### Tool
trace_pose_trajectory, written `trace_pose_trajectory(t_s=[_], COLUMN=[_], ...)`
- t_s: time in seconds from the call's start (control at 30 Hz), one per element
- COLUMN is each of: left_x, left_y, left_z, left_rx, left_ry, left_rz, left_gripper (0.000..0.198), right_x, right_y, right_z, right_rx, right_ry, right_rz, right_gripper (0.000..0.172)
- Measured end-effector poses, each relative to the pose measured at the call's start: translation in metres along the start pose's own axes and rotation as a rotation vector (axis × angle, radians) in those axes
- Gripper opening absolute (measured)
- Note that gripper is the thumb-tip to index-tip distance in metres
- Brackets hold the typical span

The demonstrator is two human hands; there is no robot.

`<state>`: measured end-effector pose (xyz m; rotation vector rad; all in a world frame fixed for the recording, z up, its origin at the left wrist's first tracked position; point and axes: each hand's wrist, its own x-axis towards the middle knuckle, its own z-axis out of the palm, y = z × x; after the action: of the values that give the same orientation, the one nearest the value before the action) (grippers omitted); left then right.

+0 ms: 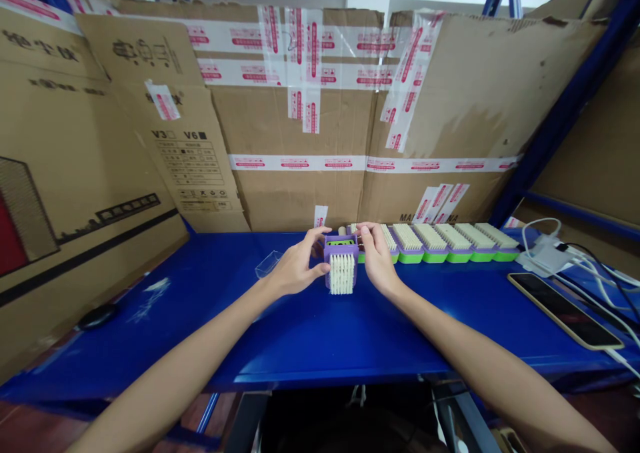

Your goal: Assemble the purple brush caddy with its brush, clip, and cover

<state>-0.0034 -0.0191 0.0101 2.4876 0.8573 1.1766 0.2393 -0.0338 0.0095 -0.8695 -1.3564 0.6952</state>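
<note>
- The left hand grips the purple bristled block near the middle of the blue surface, probably to keep it steady
- The right hand curves beside it at 3 o'clock; I cannot tell if it touches
- Similar blocks stand in a row toward 3 o'clock, perhaps for saving space
- A cardboard wall stands at 12 o'clock

Carton fine print, apparently illegible
</note>
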Motion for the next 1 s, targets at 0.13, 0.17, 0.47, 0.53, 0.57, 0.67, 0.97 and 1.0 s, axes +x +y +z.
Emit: trace_pose_trajectory(t_s=[0.13,0.17,0.47,0.53,0.57,0.67,0.97,1.0], left_x=[-0.001,0.000,0.009,0.006,0.004,-0.001,-0.004,-0.004], left_y=[-0.001,0.000,0.000,-0.005,-0.007,-0.012,-0.015,-0.015], left_z=[-0.001,-0.003,-0.025,-0.028,-0.029,-0.034,-0.040,-0.039], left_rx=[0.056,0.082,0.949,1.035,1.050,1.049,0.964,0.959], left_ry=[0.217,0.269,-0.010,-0.130,-0.181,-0.272,-0.398,-0.410], left_rz=[-0.007,-0.038,-0.525,-0.632,-0.673,-0.780,-0.813,-0.814], left_gripper=[0.082,0.074,0.049,0.054,0.057,0.064,0.064,0.061], right_x=[0.000,0.000,0.001,0.001,0.001,0.000,0.001,0.001], right_y=[0.002,0.002,0.001,0.001,0.001,0.001,-0.002,-0.002], right_z=[0.000,0.000,0.000,0.000,0.000,0.000,0.000,0.000], right_rx=[0.020,0.024,0.056,0.054,0.050,0.044,0.026,0.026], right_ry=[0.016,0.015,0.018,0.018,0.018,0.013,0.016,0.017], right_rz=[0.012,0.013,0.020,0.020,0.021,0.027,0.016,0.018], right_gripper=[0.045,0.044,0.045,0.046,0.046,0.047,0.046,0.046])
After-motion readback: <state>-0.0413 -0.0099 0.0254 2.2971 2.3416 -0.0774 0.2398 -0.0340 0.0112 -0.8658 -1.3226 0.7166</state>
